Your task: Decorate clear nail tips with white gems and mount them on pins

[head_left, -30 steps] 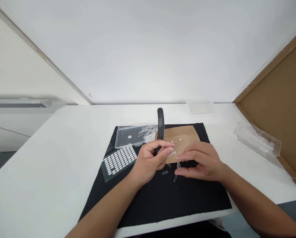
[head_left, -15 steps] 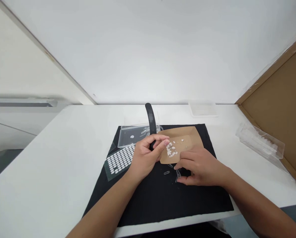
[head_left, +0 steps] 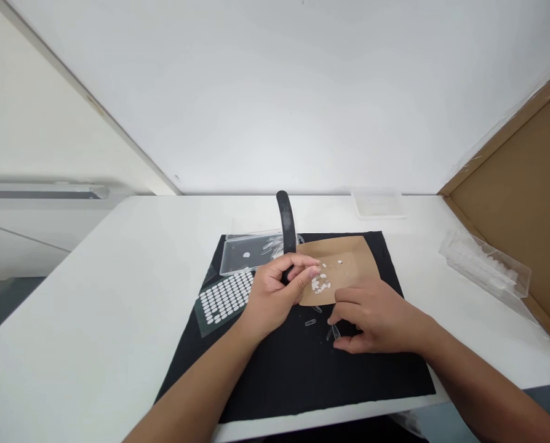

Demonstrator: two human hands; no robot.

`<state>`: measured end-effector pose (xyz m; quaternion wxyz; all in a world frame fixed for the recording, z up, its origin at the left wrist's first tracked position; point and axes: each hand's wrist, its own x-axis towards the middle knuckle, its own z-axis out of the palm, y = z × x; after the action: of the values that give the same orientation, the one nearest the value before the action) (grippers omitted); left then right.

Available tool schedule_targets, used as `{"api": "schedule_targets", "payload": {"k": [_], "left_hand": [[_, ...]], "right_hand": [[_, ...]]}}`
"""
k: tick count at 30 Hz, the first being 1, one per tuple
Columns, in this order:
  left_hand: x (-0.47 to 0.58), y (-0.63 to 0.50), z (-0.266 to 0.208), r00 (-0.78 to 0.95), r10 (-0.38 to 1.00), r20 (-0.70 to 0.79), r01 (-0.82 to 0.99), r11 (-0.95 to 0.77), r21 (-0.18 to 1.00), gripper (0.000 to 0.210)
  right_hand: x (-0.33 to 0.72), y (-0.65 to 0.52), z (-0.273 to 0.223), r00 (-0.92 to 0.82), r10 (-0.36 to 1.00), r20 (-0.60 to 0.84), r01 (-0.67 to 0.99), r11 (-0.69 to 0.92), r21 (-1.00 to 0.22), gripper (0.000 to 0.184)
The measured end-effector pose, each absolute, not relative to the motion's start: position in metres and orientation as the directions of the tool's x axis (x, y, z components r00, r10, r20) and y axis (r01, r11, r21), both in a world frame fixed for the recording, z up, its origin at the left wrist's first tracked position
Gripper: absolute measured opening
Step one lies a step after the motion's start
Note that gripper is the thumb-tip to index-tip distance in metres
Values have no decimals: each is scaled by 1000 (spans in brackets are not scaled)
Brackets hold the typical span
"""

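My left hand [head_left: 277, 292] is closed around a black curved nail file [head_left: 285, 215], which sticks up past the fingers. Its thumb and index fingertips reach over the edge of a brown paper tray [head_left: 360, 261]; I cannot make out whether anything small sits between them. My right hand [head_left: 371, 317] is low over the black mat [head_left: 312, 381], with a clear nail tip [head_left: 336, 332] between thumb and index finger. Another clear nail tip [head_left: 310, 322] lies on the mat to the left. Small white pieces [head_left: 320, 285] are scattered in the paper tray.
A sheet of white oval stickers [head_left: 226, 297] lies left of my hands. Behind it, an open clear box [head_left: 231, 258] holds more nail tips. A shallow clear tray [head_left: 379, 205] stands at the back, a clear case [head_left: 485, 261] at right, beside a large cardboard box [head_left: 519, 166].
My right hand has moved slightly down and right with the nail tip between its fingers. The left hand and nail file have shifted slightly right.
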<state>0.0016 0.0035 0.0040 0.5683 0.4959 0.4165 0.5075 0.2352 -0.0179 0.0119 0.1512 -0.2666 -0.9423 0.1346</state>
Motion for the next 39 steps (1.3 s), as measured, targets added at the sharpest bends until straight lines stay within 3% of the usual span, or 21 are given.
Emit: {"api": "schedule_targets", "payload": {"k": [8,16,29,39], "left_hand": [[1,5,1,129,991,38,-146,-19,989,30],[2,5,1,129,991,45,-128,-29,991,29],[1,4,3,89,990,109,-38,-106,994,29],[-3,5,2,65,980,188,62,-192,979,25]], "right_hand": [[233,-24,18,-822,567,-58,551,763,-337,26],[231,-24,16,-803,582,-129,589,744,-317,29],[233,-20,8,-831,555,-19,531,783,-324,27],[232,-13,5,-799,495,342,424,866,-265,19]]}}
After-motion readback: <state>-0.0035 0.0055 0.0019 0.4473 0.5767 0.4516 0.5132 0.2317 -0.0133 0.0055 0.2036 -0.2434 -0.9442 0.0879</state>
